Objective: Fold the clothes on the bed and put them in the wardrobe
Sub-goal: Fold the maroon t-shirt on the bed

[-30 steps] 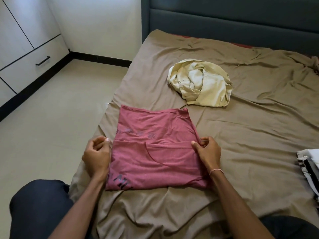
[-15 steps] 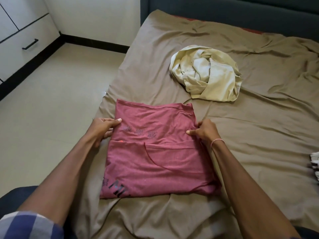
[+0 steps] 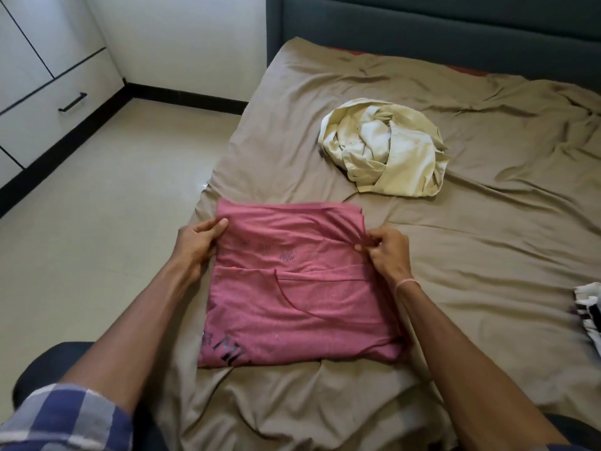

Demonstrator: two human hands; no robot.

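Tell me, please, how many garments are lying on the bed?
3: the pink shirt at the bed's near left edge; the crumpled cream garment beyond it; a black-and-white garment cut off at the right edge. More may lie out of frame.

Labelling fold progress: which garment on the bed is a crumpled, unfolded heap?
The cream garment, bunched up beyond the pink shirt, which lies flat, partly folded. The black-and-white garment at the right edge is mostly cropped.

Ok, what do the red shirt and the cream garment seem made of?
The red shirt looks like soft heathered jersey knit, matte; it puckers where the right hand pinches it. The cream garment seems a stiffer woven cloth with a slight sheen; it holds crisp, bulky creases.
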